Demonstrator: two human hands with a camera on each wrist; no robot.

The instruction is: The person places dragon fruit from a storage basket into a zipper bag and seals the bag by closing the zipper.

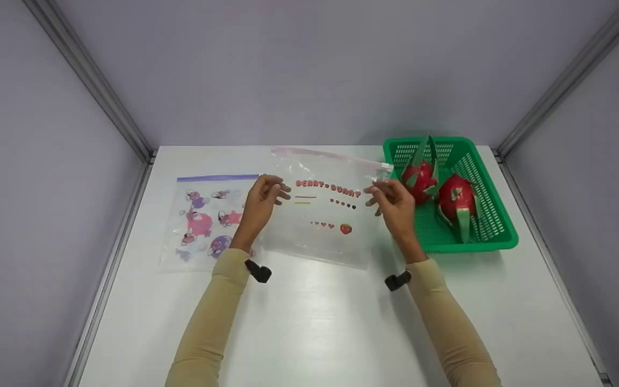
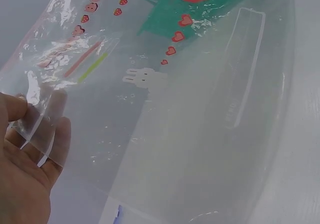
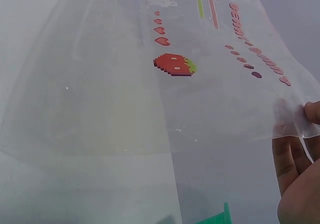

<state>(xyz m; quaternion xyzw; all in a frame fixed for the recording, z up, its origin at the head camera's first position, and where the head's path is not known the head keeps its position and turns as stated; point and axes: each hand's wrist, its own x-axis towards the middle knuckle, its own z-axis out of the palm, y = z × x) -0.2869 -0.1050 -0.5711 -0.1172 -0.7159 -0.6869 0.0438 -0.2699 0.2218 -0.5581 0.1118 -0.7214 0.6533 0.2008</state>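
Two edges of the clear Berry Bunny zip bag (image 1: pixel 323 215) are pinched between thumb and fingers, one by the left hand (image 1: pixel 261 203), one by the right hand (image 1: pixel 395 207); the bag is held up over the white table (image 1: pixel 312 322), between the purple-topped zip bag (image 1: pixel 194 215) and the green basket (image 1: pixel 449 249) with two dragon fruits (image 1: pixel 455 199); it might be dropped if pinched too loosely; its slider (image 1: pixel 387 166) might be snagged on the basket, being so near.
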